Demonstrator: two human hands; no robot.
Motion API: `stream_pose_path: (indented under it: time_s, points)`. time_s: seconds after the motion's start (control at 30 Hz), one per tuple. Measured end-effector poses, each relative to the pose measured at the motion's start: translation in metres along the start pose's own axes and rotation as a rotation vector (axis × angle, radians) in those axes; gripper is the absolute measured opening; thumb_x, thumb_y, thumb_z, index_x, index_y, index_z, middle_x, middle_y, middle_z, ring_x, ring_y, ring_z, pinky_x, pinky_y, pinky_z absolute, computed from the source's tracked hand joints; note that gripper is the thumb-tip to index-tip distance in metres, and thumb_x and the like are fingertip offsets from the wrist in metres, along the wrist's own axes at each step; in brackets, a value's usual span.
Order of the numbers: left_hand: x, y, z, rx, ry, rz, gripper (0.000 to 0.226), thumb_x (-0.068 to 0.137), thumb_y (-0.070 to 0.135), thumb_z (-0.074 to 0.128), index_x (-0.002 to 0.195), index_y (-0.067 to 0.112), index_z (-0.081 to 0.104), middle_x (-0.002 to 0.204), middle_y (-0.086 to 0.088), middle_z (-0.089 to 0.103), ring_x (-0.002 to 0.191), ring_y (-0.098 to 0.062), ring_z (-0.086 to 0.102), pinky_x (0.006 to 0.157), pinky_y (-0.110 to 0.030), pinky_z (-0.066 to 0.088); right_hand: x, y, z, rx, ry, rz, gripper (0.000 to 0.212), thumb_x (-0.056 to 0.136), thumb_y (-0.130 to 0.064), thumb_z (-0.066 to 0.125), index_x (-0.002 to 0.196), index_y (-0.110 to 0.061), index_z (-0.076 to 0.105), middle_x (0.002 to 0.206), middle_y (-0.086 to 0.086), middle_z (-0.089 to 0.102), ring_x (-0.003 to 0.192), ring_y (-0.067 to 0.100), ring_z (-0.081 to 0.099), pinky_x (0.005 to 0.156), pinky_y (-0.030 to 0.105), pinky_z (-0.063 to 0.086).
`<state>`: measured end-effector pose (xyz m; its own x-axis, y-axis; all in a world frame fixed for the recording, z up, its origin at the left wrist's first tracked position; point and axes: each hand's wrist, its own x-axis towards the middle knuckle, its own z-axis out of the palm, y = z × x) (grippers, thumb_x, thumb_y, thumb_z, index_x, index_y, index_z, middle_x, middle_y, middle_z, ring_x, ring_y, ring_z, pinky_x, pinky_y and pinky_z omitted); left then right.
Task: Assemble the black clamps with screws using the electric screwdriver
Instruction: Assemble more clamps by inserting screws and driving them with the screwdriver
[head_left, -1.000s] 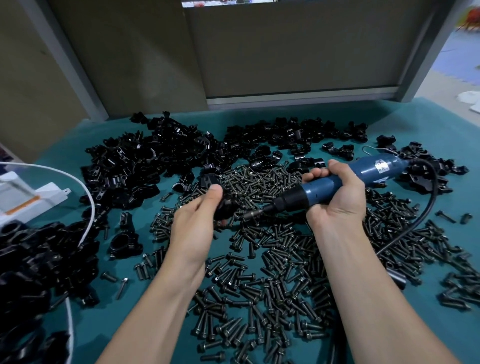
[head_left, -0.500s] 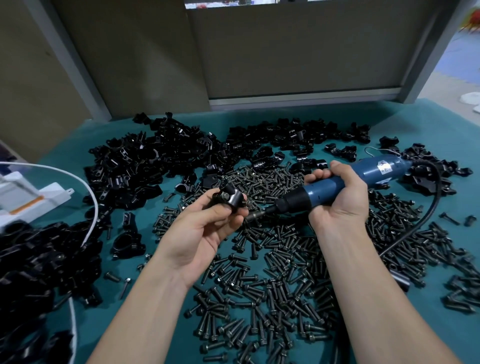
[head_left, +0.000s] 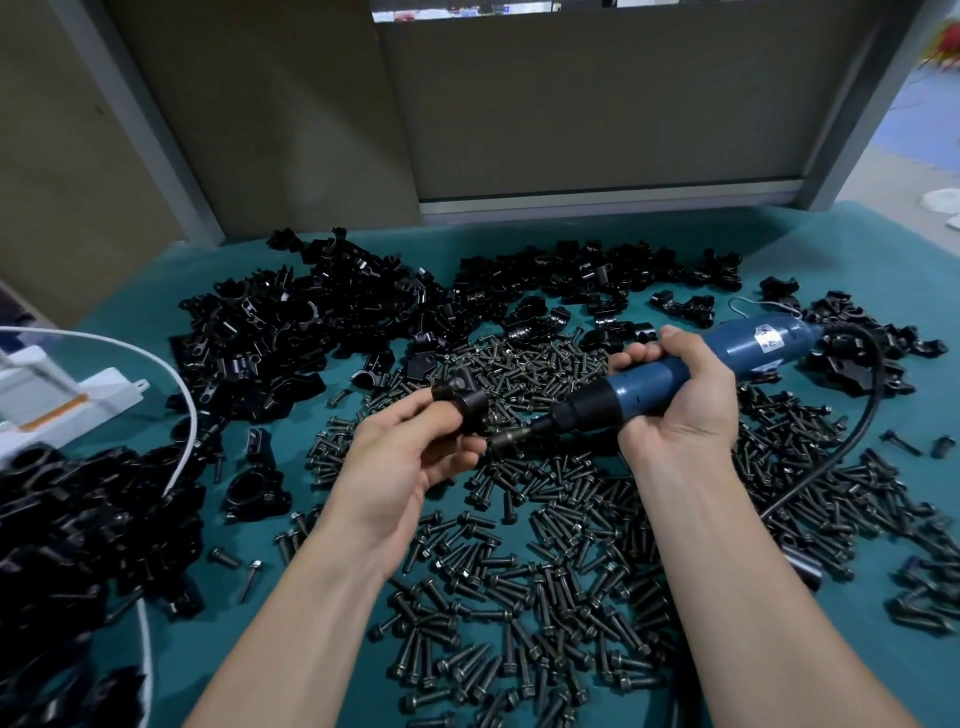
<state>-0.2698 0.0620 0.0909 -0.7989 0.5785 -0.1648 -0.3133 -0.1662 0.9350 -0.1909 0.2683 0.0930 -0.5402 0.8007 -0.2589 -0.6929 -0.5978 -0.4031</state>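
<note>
- The left hand (head_left: 400, 457) is palm up, thumb and fingers pinching a black clamp (head_left: 462, 405) at the fingertips.
- The right hand (head_left: 680, 400) is wrapped firmly around the blue electric screwdriver (head_left: 748, 348), bit aimed at the left hand, tip just beside the clamp's lower edge.
- Loose screws (head_left: 519, 571) are spread under and between both hands on the green table (head_left: 831, 249).
- A spare clamps heap (head_left: 291, 332) sits beyond the left hand.

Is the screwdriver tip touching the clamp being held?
Cannot tell. Head view: the screwdriver tip lies close under the clamp; neither gap nor contact is plain.
</note>
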Motion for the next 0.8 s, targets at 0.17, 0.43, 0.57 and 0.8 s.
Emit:
stream_pose_path:
  time_s: [0.17, 0.43, 0.57, 0.8]
  points:
    - [0.003, -0.011, 0.0, 0.392, 0.207, 0.15, 0.023, 0.083, 0.013, 0.082, 0.086, 0.036, 0.083, 0.078, -0.003, 0.08, 0.074, -0.02, 0.078, 0.069, -0.031, 0.062, 0.001, -0.002, -0.001, 0.015, -0.003, 0.0, 0.012, 0.091, 0.003, 0.061, 0.093, -0.006, 0.054, 0.065, 0.004, 0.053, 0.055, 0.017, 0.055, 0.06, 0.03, 0.052]
    - [-0.001, -0.013, 0.002, 0.683, 0.351, 0.239, 0.017, 0.078, 0.031, 0.083, 0.078, 0.045, 0.073, 0.061, 0.014, 0.073, 0.053, -0.008, 0.069, 0.048, -0.022, 0.056, 0.0, -0.007, -0.002, 0.109, 0.0, -0.012, 0.012, 0.091, 0.003, 0.061, 0.092, -0.007, 0.055, 0.065, 0.004, 0.054, 0.053, 0.017, 0.056, 0.058, 0.029, 0.052]
    - [0.001, -0.017, 0.004, 0.566, 0.302, 0.173, 0.013, 0.085, 0.025, 0.081, 0.092, 0.035, 0.077, 0.068, 0.007, 0.077, 0.061, -0.01, 0.074, 0.061, -0.03, 0.061, 0.001, -0.008, -0.002, 0.129, 0.006, -0.017, 0.013, 0.09, 0.004, 0.062, 0.095, -0.007, 0.054, 0.064, 0.004, 0.054, 0.052, 0.016, 0.056, 0.058, 0.029, 0.053]
    - [0.006, -0.019, 0.0, 0.36, 0.25, 0.091, 0.012, 0.099, 0.029, 0.071, 0.104, 0.019, 0.074, 0.077, -0.005, 0.078, 0.058, -0.017, 0.063, 0.058, -0.034, 0.051, 0.0, -0.007, -0.002, 0.12, 0.001, -0.022, 0.013, 0.091, 0.004, 0.061, 0.092, -0.007, 0.054, 0.063, 0.004, 0.054, 0.051, 0.016, 0.057, 0.057, 0.028, 0.053]
